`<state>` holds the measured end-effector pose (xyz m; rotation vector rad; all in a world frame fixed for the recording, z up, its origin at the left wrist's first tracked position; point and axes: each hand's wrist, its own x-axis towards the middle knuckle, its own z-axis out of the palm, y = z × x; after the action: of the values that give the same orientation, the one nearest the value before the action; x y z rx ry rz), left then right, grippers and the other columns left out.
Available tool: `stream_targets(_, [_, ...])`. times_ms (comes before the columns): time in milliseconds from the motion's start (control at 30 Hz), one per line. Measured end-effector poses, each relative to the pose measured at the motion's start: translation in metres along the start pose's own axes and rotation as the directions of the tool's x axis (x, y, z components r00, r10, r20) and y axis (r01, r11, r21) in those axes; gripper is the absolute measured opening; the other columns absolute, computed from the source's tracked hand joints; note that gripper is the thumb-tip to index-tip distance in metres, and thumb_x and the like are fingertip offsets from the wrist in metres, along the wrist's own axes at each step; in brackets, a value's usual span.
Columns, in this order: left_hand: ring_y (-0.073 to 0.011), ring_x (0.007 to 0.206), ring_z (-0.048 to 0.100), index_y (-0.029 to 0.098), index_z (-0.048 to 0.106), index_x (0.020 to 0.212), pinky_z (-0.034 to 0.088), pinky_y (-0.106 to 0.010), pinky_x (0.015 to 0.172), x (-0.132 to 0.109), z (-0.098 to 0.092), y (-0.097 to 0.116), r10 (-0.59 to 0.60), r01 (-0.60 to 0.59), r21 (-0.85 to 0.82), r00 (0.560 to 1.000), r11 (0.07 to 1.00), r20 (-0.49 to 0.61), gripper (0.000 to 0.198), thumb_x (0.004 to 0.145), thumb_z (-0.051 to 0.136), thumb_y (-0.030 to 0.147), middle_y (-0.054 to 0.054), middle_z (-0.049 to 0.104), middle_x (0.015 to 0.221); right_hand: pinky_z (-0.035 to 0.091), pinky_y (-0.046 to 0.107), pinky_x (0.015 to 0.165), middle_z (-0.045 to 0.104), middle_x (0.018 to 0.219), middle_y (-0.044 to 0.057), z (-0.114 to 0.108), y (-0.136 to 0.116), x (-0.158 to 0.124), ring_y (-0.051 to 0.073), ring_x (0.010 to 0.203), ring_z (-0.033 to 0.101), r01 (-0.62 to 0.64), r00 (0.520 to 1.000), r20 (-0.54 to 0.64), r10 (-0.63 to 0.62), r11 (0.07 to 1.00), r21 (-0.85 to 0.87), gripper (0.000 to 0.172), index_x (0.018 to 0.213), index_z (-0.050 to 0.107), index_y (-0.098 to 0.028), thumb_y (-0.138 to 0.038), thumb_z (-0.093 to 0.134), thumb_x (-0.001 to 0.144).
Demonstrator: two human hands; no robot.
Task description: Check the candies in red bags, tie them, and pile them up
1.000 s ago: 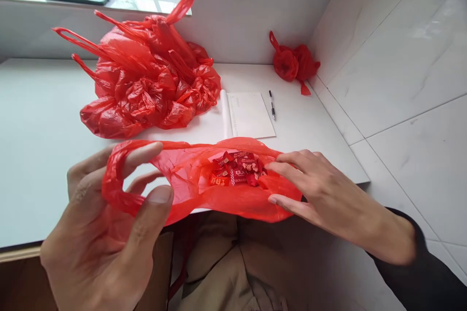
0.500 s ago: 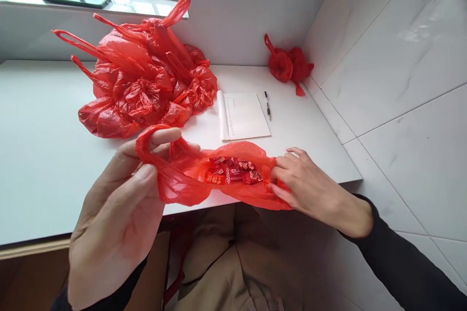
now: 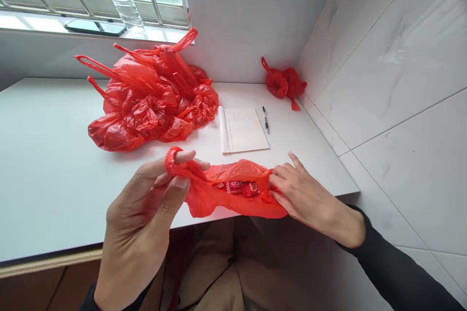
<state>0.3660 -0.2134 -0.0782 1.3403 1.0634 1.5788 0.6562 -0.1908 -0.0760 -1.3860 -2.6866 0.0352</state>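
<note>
A red plastic bag (image 3: pixel 233 206) lies at the front edge of the white table, its mouth stretched sideways between my hands. Inside it, several small red wrapped packets (image 3: pixel 236 187) with pale printing show through the narrowed opening. My left hand (image 3: pixel 153 204) has a handle loop of the bag around its finger, with the thumb against the plastic. My right hand (image 3: pixel 295 187) pinches the bag's other end between thumb and fingers, one finger sticking up.
Behind the left hand is a heap of knotted red plastic bags (image 3: pixel 153 102). An open notepad (image 3: pixel 246 129) and a pen (image 3: pixel 265 120) lie mid-table. A smaller red bag (image 3: pixel 282 82) sits by the tiled wall. On the windowsill are a clear bottle (image 3: pixel 126 2) and a dark flat device (image 3: pixel 95 27).
My left hand has moved right, closer to my right hand, with the handle loop. The bag's mouth has narrowed, showing fewer packets. The view has tilted up a little.
</note>
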Motion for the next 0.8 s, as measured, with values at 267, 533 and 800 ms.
stream_targets(267, [-0.0120,0.057,0.060,0.036,0.057,0.111,0.058,-0.026,0.062,0.035,0.017,0.024,0.006,0.026,-0.238,0.991,0.971,0.134,0.013,0.101,0.064,0.030,0.009,0.063,0.066,0.055,0.035,0.098,0.067,0.116,0.002,-0.070,-0.027,0.007,0.020,0.111,0.065,0.162,0.821,-0.533,0.203,0.813,0.559,0.012,0.109,0.065,-0.028,-0.020,0.065,0.101])
stream_targets(533, [-0.0121,0.083,0.058,0.029,0.061,0.114,0.053,-0.022,0.079,0.035,0.054,0.055,-0.118,0.130,-0.001,0.902,0.992,0.415,0.015,0.102,0.052,0.031,0.003,0.061,0.091,0.054,0.029,0.091,0.066,0.102,-0.001,-0.080,-0.050,0.050,0.015,0.101,0.066,0.267,0.816,-0.558,0.152,0.757,0.596,0.011,0.102,0.067,-0.027,-0.017,0.068,0.097])
stream_targets(800, [-0.0113,0.065,0.039,0.022,0.052,0.080,0.037,-0.024,0.058,0.042,0.054,0.048,-0.190,0.188,0.055,0.842,0.981,0.505,0.027,0.098,0.062,0.040,0.005,0.045,0.073,0.051,0.029,0.104,0.069,0.126,-0.001,-0.085,-0.054,0.057,0.018,0.130,0.060,0.253,0.908,-0.412,0.072,0.690,0.678,0.020,0.117,0.075,-0.034,-0.025,0.065,0.102])
